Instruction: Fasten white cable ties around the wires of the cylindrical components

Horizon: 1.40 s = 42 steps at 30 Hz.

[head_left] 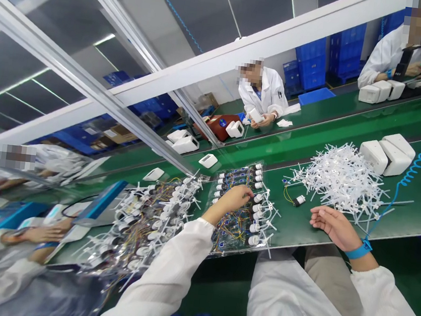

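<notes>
Our left grip [233, 199] curls at the white-capped row [254, 228]; we cannot tell whether it pinches. Right of this row lies the loose wired piece [299, 200], slanting, its white end toward our right grip [334, 226], the nearer one, loosely spread.

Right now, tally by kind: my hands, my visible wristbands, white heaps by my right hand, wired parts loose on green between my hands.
Left hand, right hand: 2
Blue wristband: 1
White heap: 1
Loose wired part: 1
Total: 5
</notes>
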Each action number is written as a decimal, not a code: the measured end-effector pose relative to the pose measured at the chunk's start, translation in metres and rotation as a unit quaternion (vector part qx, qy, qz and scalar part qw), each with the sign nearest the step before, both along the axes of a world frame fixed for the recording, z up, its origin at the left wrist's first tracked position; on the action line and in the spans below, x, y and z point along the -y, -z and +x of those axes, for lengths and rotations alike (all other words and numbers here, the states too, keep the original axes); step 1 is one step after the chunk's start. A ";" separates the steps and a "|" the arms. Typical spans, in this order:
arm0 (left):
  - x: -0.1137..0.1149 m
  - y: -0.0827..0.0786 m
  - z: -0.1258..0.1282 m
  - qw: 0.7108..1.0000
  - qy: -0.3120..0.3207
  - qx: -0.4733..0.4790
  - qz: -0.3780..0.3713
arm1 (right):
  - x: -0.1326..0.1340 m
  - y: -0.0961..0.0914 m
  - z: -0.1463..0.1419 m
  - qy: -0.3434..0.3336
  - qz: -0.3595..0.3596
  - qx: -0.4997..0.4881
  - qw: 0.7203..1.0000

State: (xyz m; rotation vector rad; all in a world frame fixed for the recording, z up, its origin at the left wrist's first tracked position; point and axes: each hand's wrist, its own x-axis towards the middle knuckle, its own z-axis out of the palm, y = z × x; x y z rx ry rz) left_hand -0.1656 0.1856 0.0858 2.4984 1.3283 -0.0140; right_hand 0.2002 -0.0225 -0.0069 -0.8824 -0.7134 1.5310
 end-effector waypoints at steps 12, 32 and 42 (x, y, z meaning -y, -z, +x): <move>0.031 -0.002 0.015 0.998 0.016 0.035 0.048 | 0.000 0.008 -0.018 0.101 0.095 0.218 0.966; 0.313 0.190 0.022 0.926 -0.239 0.239 -0.167 | -0.082 0.028 -0.054 0.147 0.236 0.627 0.728; 0.271 0.196 0.023 0.927 -0.313 0.001 -0.205 | -0.073 0.016 -0.049 0.092 0.284 0.613 0.731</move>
